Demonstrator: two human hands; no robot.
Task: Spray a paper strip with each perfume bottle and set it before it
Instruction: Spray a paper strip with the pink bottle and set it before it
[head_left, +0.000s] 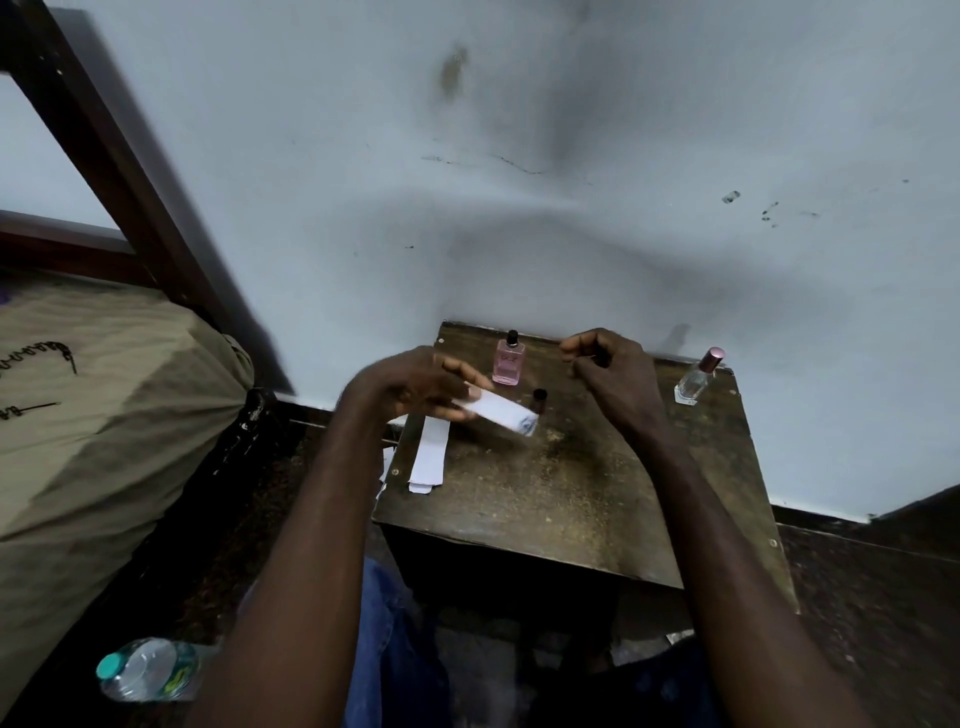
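Table (571, 483) against wall (571, 156), strips (428, 457) at left edge

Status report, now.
Left hand pinching paper strip. Right hand curled, contents unclear. Pink bottle and clear bottle upright at back. No strip before either yet.

A teal-capped water bottle (148, 670) lies on the floor, nearer than and left of the left hand (410, 387); an olive cloth bundle (104, 405) sits left of it, a stained wall (519, 156) beyond.
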